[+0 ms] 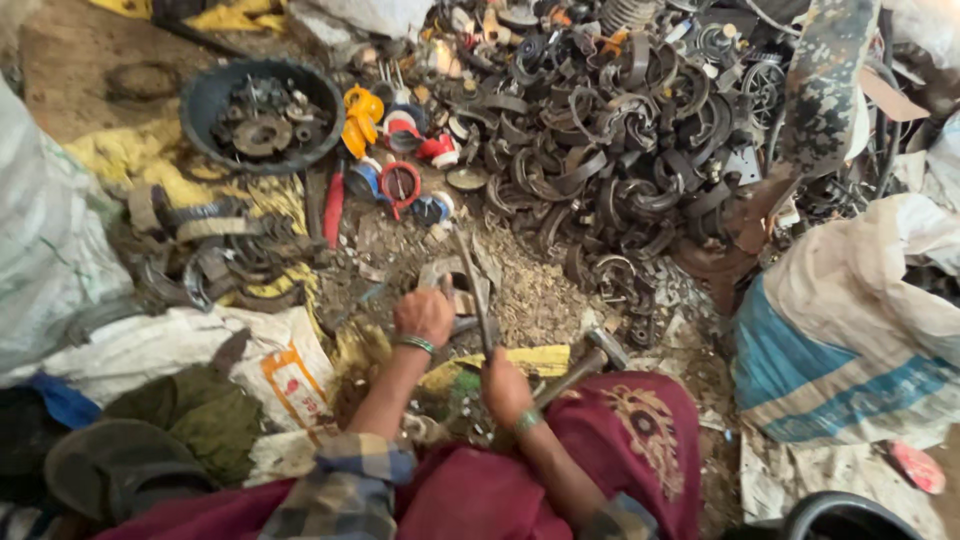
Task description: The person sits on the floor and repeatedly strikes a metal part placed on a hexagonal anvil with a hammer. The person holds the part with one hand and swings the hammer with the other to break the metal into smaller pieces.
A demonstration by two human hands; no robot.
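Two hands at work over a dirt floor littered with scrap: my left hand (424, 316) is clenched around a curved grey metal piece (445, 275), pressing it down on the debris-strewn ground in front of my knees, while my right hand (505, 388) grips a long thin metal rod (473, 290) that slants up and away, its tip close beside that piece. A hammer (585, 362) lies just right of my right hand, its head resting near my maroon skirt (640, 440). Ahead rises a heap of dark curved brake shoes (610, 150); to the left, a black tub (215, 95) holds round metal parts, with red and yellow plastic pieces (400, 140) between tub and heap. White sacks (860, 330) flank both sides.
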